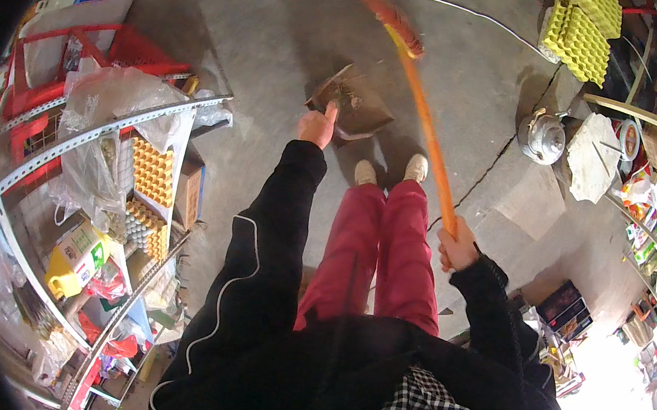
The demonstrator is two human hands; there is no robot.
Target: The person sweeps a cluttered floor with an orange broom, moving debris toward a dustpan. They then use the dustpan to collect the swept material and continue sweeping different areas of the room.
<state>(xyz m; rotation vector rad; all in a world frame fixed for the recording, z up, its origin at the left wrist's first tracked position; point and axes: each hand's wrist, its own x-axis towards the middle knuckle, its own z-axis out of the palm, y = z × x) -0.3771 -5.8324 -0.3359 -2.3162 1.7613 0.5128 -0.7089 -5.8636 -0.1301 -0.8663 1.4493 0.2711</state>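
Observation:
My left hand grips the near edge of a brown cardboard piece or shallow box, with dry debris lying on it. My right hand is closed around the orange handle of a broom. The handle slants up and away, and its reddish bristle head is beyond the cardboard, to its right. Whether the bristles touch the floor cannot be told. My shoes stand just on the near side of the cardboard.
Metal shelving with egg trays and plastic bags lines the left. At right are a metal kettle, a flat board, yellow egg trays and loaded shelves. A white cable crosses the concrete floor ahead.

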